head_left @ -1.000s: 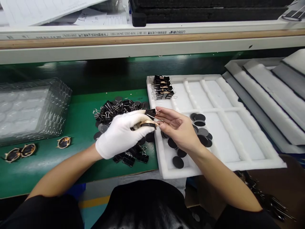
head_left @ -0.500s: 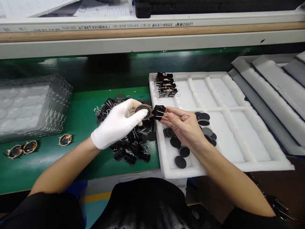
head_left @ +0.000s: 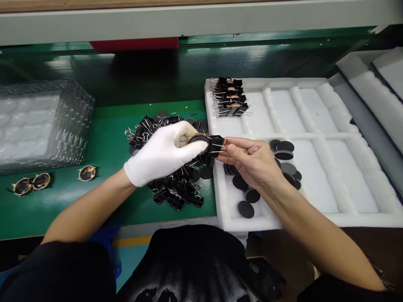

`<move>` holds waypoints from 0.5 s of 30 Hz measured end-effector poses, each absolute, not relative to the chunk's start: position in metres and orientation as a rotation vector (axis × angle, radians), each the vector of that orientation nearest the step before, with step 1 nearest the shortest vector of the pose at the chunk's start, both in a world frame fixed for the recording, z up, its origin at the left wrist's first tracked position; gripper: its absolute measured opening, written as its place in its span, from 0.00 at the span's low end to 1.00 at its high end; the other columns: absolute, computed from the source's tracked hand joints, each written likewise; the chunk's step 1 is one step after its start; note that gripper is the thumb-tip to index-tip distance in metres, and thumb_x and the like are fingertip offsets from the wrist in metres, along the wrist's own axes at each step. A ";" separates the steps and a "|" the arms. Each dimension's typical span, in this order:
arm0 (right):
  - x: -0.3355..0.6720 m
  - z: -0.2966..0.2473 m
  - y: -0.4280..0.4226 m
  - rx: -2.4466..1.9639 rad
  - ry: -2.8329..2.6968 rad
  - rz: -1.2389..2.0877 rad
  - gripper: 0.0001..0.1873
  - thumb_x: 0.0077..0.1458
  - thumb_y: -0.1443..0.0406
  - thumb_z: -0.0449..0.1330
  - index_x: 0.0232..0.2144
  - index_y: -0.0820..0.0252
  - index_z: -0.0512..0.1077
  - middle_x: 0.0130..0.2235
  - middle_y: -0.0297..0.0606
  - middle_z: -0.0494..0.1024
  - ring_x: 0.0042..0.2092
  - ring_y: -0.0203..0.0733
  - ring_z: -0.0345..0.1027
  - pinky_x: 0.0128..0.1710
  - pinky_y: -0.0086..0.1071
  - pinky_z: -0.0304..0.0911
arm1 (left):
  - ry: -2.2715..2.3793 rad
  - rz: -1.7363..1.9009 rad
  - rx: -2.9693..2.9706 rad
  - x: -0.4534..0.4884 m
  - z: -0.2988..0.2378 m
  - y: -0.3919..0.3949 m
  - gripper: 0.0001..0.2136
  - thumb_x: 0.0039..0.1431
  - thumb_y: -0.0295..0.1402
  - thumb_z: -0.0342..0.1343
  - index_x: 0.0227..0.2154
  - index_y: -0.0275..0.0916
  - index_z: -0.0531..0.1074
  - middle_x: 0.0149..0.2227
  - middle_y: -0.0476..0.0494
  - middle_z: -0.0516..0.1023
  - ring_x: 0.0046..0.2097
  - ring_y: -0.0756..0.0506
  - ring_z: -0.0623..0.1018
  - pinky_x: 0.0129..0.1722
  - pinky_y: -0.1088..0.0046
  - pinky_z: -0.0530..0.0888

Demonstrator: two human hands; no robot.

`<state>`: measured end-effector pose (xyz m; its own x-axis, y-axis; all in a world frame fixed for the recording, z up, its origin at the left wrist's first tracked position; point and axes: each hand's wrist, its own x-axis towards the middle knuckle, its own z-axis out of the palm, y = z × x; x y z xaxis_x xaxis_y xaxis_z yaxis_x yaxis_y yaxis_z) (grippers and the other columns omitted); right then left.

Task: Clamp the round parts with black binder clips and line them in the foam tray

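My left hand (head_left: 166,153), in a white glove, is closed around a round watch case (head_left: 199,137) with a gold-coloured rim and a black disc against its face. A black binder clip (head_left: 216,146) is pinched by its wire handles in my bare right hand (head_left: 252,161). The clip's jaws meet the right edge of the watch case; whether they grip it is hidden. Beneath my left hand lies a pile of black binder clips (head_left: 176,193) mixed with black discs (head_left: 205,172).
At left stand stacked clear plastic trays (head_left: 47,126), with watch cases (head_left: 87,173) in front. A white foam tray (head_left: 273,224) at right holds clipped watch cases (head_left: 231,98) and loose black discs (head_left: 246,209). More foam trays (head_left: 374,92) lean at far right.
The binder clip has come up against the watch case edge, and the case has tilted flatter. Both hands appear slightly further right. The camera view has tipped downward.
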<state>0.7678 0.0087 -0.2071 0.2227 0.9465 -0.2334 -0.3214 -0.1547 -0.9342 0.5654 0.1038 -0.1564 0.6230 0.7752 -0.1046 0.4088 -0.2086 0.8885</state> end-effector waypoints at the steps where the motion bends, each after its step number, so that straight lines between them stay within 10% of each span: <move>1: 0.768 -0.207 0.009 -1.234 -0.695 1.284 0.15 0.47 0.57 0.79 0.37 0.52 0.85 0.37 0.37 0.87 0.41 0.45 0.83 0.48 0.43 0.81 | 0.956 0.447 1.839 0.566 -0.157 0.104 0.10 0.61 0.40 0.61 0.33 0.38 0.74 0.28 0.51 0.73 0.29 0.52 0.70 0.25 0.77 0.65; 15: 0.763 -0.211 0.007 -1.264 -0.656 1.325 0.14 0.46 0.57 0.79 0.35 0.53 0.85 0.36 0.36 0.86 0.39 0.44 0.83 0.49 0.44 0.81 | 0.982 0.365 1.980 0.566 -0.163 0.104 0.12 0.61 0.42 0.59 0.30 0.39 0.69 0.24 0.54 0.64 0.26 0.53 0.63 0.24 0.74 0.60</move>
<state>0.7634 0.0073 -0.2105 0.2109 0.9332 -0.2909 -0.3350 -0.2105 -0.9184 0.5659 0.1037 -0.1629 0.6455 0.7557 -0.1105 0.5001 -0.3090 0.8089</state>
